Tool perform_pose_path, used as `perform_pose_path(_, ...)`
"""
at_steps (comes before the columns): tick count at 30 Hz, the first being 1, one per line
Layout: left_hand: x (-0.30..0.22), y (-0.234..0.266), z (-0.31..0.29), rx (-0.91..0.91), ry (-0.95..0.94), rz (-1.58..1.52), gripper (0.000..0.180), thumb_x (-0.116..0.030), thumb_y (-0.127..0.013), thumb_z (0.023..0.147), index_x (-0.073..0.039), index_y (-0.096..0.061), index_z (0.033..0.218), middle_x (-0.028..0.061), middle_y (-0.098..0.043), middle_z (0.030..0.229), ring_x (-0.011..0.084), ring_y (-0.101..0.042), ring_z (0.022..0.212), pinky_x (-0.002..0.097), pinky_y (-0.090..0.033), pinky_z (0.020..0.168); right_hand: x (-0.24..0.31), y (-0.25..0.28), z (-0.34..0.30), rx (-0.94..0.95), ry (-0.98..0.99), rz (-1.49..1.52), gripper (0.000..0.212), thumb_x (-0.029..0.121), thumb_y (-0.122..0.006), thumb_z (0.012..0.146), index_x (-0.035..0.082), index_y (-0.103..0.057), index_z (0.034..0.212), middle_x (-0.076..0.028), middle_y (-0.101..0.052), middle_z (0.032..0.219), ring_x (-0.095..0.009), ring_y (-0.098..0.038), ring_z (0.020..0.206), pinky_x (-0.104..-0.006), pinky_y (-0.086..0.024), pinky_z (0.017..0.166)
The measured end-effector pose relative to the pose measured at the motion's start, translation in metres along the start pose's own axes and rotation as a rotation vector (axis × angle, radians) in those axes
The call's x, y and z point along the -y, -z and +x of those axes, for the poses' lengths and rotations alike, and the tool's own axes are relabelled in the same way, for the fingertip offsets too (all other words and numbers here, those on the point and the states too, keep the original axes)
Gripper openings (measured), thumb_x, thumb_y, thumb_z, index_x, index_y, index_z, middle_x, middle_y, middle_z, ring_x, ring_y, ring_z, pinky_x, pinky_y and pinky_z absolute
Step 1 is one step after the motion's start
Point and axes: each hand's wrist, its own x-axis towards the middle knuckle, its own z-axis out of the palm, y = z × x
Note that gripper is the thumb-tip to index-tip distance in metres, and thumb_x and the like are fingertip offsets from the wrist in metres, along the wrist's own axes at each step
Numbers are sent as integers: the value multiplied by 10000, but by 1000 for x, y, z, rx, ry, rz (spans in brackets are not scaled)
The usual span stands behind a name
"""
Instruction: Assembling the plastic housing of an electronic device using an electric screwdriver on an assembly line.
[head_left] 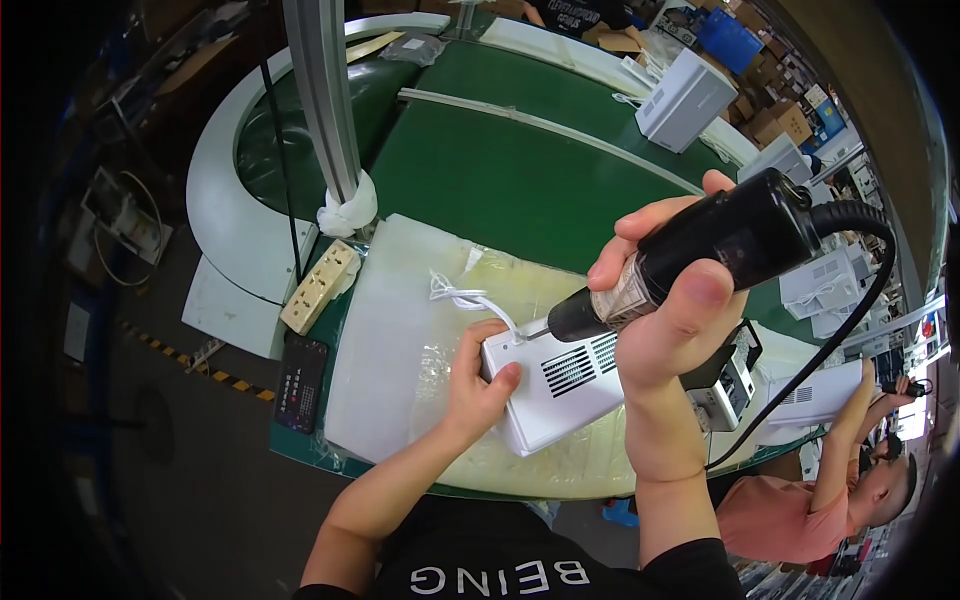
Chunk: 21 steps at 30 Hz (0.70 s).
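Just in front of the person, a white box (545, 418) lies on a pale, plastic-covered pad (385, 370), its slotted vents (570, 371) facing up. A white cord (470, 297) comes out near one corner and lies bunched on the pad. From where I stand, the left hand (482, 385) has its grip closed on that end of the box, thumb pressed over the top face. The right hand (675, 325) has its grip wrapped firmly around a black power screwdriver (725, 235), which slants down so that its tip is at the corner beside the cord; I can't tell whether it sits in a screw. A thick black cable (845, 325) loops from the back of the tool down past the right forearm.

To the right stands a small black-and-white device (728, 385). Left of the pad, a cream power strip (318, 287) and a flat black thing (302, 383) lie near the edge of the green surface (290, 450). Beyond the pad runs a green belt (500, 165), with a larger white box (686, 100) on its far side. Off to the right, a co-worker in a pink shirt (785, 515) reaches toward another white unit (815, 395).
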Motion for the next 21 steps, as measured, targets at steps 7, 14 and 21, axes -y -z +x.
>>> perform_pose_path(7,0,2,-2,-8,34,-1,447,-173,-623,812,7,-446,1180,120,-481,1165,185,-485,1042,315,-389,927,-4,-4,-2,45,10,51,825,597,-521,867,-84,-298,1277,-153,-592,820,-169,-546,500,-255,-453,465)
perform_pose_path(14,-4,4,-7,31,62,11,455,-191,-621,824,-4,-443,1198,105,-500,1128,176,-486,1039,316,-394,920,5,10,-1,85,107,119,671,481,-547,905,-35,-332,1277,-221,-604,947,-173,-570,511,-260,-467,465)
perform_pose_path(21,11,18,-7,40,52,173,522,-165,-603,853,15,-405,1301,126,-512,1183,207,-498,1094,341,-389,961,96,146,-31,-310,42,-133,712,513,-549,888,13,-300,1329,-238,-567,969,-250,-595,580,-316,-524,546)
